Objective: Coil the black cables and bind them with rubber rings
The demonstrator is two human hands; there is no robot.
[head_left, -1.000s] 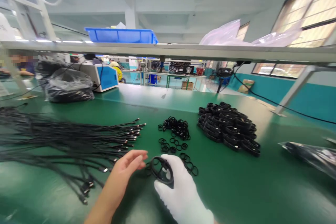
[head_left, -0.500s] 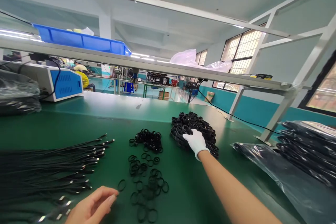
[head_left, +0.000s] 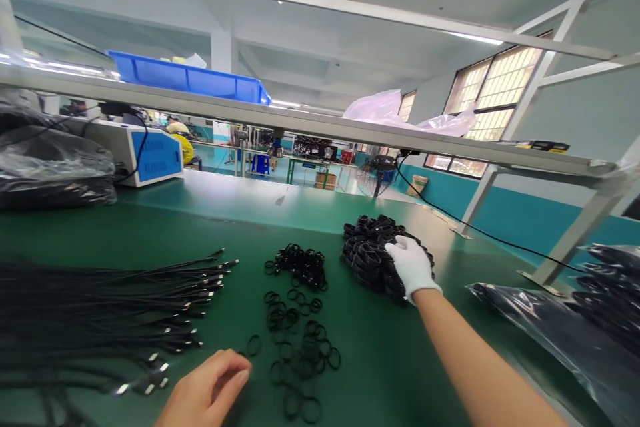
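Observation:
My bare left hand [head_left: 207, 387] is at the bottom, thumb and forefinger pressed together. Its fingertips are beside a loose black ring [head_left: 254, 345]; whatever is in the pinch is too small to make out. My right hand [head_left: 413, 267], in a white glove, is on the right side of a heap of coiled black cables [head_left: 367, 257]. Its fingers curl around a coil, with the fingertips partly hidden in the heap. Between the hands lie scattered black rings [head_left: 305, 353] and a denser cluster of small black rings [head_left: 300, 265].
Straight black cables with metal-tipped plugs [head_left: 170, 307] lie on the left of the green table [head_left: 240, 213]. Bagged black goods [head_left: 555, 333] are at the right and a plastic bag [head_left: 55, 167] at the far left. A blue-and-white machine [head_left: 155, 153] stands behind. A shelf [head_left: 310, 120] spans overhead.
The view has turned left, shifting everything rightward. My right hand has moved right across the coiled cable heap. My left hand remains near the loose ring, its fingertips closer together.

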